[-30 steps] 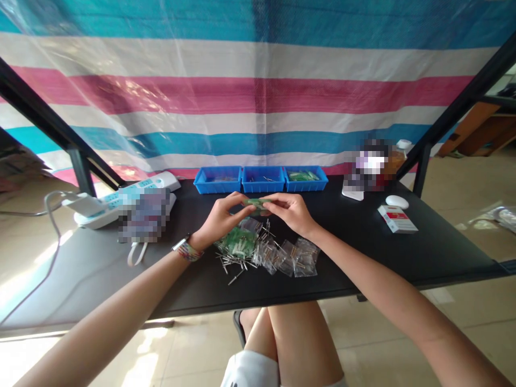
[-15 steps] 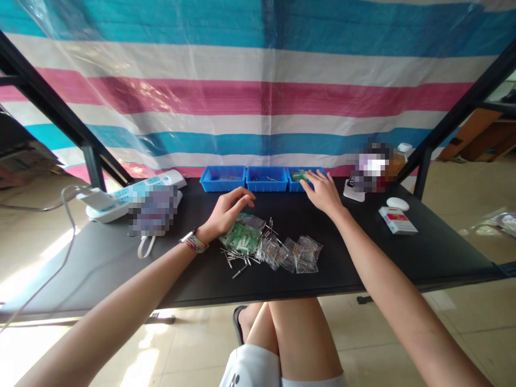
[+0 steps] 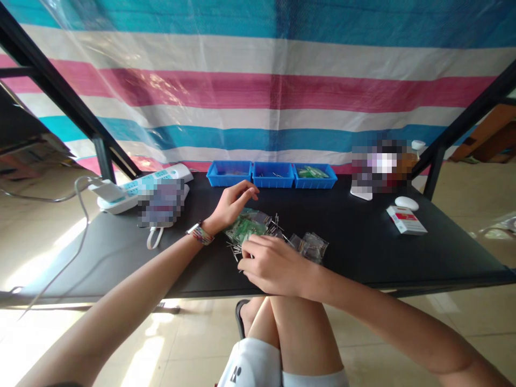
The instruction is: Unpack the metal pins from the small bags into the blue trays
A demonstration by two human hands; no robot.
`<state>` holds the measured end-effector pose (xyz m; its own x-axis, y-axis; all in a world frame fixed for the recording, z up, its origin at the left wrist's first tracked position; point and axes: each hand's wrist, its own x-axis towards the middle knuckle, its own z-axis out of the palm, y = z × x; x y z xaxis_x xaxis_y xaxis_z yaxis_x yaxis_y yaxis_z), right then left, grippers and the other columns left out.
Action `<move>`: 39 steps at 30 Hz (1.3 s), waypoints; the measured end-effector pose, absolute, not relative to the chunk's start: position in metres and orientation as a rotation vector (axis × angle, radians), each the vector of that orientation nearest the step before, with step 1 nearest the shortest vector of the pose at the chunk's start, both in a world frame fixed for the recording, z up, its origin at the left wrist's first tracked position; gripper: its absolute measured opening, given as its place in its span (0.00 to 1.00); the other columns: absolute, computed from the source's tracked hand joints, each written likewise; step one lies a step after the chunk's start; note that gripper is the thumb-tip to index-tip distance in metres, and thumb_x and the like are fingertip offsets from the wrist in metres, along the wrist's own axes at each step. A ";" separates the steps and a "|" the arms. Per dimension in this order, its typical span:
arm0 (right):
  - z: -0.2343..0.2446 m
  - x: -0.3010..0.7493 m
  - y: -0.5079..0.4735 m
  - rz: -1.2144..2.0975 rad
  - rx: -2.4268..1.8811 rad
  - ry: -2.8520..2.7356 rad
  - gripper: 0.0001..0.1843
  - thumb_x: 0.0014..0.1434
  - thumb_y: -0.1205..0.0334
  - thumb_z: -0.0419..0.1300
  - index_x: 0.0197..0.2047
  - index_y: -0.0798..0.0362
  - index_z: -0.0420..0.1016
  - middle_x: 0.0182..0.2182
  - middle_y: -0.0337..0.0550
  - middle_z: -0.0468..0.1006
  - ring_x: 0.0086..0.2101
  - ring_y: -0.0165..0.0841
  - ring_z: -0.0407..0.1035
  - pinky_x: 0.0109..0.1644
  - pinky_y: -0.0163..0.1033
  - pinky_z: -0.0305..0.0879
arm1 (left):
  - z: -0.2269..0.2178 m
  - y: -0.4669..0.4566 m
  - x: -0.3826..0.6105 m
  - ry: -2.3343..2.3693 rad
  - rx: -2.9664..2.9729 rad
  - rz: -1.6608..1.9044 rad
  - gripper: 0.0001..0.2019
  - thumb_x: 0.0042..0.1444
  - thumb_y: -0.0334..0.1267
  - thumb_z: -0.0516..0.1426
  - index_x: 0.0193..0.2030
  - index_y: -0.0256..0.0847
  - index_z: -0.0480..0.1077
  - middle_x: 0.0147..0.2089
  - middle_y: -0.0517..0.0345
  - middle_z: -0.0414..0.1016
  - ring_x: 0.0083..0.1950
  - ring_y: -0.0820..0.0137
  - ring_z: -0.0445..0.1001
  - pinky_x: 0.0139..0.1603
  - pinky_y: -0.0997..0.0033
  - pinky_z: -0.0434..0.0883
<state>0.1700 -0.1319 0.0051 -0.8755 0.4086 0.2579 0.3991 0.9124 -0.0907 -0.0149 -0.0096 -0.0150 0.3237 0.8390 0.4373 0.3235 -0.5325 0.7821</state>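
On the black table [image 3: 363,236] lies a heap of small clear bags [image 3: 310,246], green parts [image 3: 245,228] and loose metal pins [image 3: 234,248]. My left hand [image 3: 231,203] hovers just above the heap's far left side, fingers loosely curled and apart, holding nothing. Over the near side of the heap my right hand [image 3: 271,264] has its fingers bent down onto the pins; what they pinch is hidden. Three blue bins [image 3: 272,175] stand in a row at the back; the right one holds green parts [image 3: 310,172].
A white power strip [image 3: 137,188] with a cable lies at the back left, beside a blurred object. At the right are a white mouse [image 3: 406,203] and a red-and-white box [image 3: 406,219]. Black frame bars slant up on both sides. A striped tarp hangs behind.
My right hand let go of the green part at the right blue bin, then came back down to the near side of the heap. My left hand stayed above the heap.
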 end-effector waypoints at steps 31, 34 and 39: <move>-0.019 0.222 -0.011 1.217 -0.867 -1.621 0.18 0.57 0.46 0.71 0.35 0.54 0.79 0.31 0.43 0.82 0.24 0.29 0.72 0.23 0.33 0.66 | -0.012 -0.014 -0.007 0.960 2.044 1.125 0.16 0.65 0.52 0.62 0.41 0.40 0.76 0.38 0.53 0.80 0.39 0.65 0.77 0.42 0.66 0.73; -0.018 0.221 -0.012 1.254 -0.862 -1.546 0.18 0.54 0.48 0.73 0.38 0.53 0.78 0.31 0.41 0.81 0.24 0.30 0.73 0.24 0.34 0.69 | -0.014 -0.012 -0.007 1.013 2.048 1.112 0.17 0.66 0.54 0.60 0.37 0.40 0.74 0.35 0.55 0.78 0.37 0.66 0.75 0.40 0.67 0.72; -0.017 0.217 -0.015 1.317 -0.813 -1.518 0.19 0.49 0.51 0.76 0.36 0.52 0.76 0.28 0.38 0.78 0.27 0.33 0.76 0.26 0.36 0.74 | -0.017 -0.011 -0.008 1.060 2.040 1.134 0.20 0.66 0.55 0.60 0.33 0.41 0.72 0.32 0.57 0.76 0.35 0.68 0.72 0.38 0.68 0.69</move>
